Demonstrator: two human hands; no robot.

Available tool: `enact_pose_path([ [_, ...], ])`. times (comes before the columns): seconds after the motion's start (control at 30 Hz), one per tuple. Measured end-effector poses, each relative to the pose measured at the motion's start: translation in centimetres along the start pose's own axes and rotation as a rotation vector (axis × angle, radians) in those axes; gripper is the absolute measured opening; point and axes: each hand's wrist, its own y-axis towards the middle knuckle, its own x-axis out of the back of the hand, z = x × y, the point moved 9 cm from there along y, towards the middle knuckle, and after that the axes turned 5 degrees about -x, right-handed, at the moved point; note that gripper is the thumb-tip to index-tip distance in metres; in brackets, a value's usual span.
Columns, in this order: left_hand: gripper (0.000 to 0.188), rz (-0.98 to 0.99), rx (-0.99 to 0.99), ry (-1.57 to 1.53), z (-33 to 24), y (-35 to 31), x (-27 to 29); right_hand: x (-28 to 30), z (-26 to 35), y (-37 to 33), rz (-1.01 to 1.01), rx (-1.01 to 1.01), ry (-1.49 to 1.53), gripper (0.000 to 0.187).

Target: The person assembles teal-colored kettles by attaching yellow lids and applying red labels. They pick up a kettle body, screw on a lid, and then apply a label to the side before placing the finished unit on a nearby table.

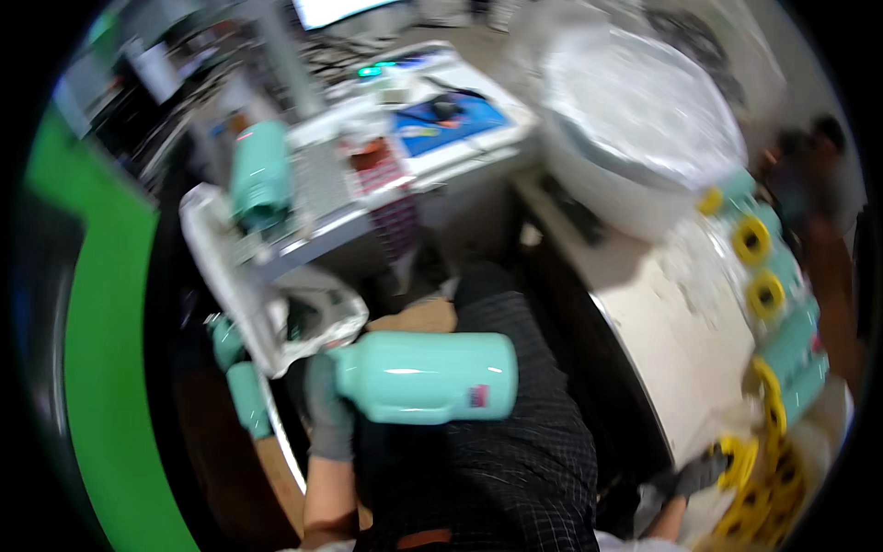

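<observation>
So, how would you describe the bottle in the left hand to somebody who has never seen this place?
Find the dark checked lap at bottom centre. Above it, the gloved left hand grips a mint-green bottle by the neck. It lies sideways, alone; similar bottles crowd the right bench beside yellow rings.

right hand (701, 474) — blurred, grip unclear | yellow rings (768, 501) — edge-cut

A big white drum (644, 120) wrapped in clear film stood at the top right, on a pale worktop (681, 322). Beyond it, a row of mint bottles (791, 304) with yellow rings lay along the right edge of that worktop. At the upper middle there was a blue mat (451, 120) on a white bench (478, 152), and a screen (336, 11) glowed behind it. A mint bottle (260, 175) stood upright on a grey tray (317, 198) at the left. A green band (101, 368) curved down the left side.
</observation>
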Motion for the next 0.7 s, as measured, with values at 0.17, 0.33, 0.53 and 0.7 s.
enact_pose_path([
  [0.17, 0.055, 0.021, 0.176, -0.076, 2.7, -1.7, -2.1, 11.8, 13.5, 2.0, -0.265, 0.358, 0.161, 0.044],
  [0.33, 0.053, -0.117, 0.172, -0.095, 3.4, -3.6, 0.1, 14.5, 32.1, -1.9, 0.554, 0.183, 1.900, 0.042],
  [0.53, 0.052, -0.190, 0.174, -0.093, 6.7, -4.5, 3.2, 7.1, 46.5, -16.2, 0.570, 0.606, 1.312, 0.033],
  [0.7, 0.050, -0.339, 0.368, 0.147, 4.6, -6.8, 2.3, 19.4, 45.5, -19.7, 0.363, 1.102, 1.215, 0.057],
])
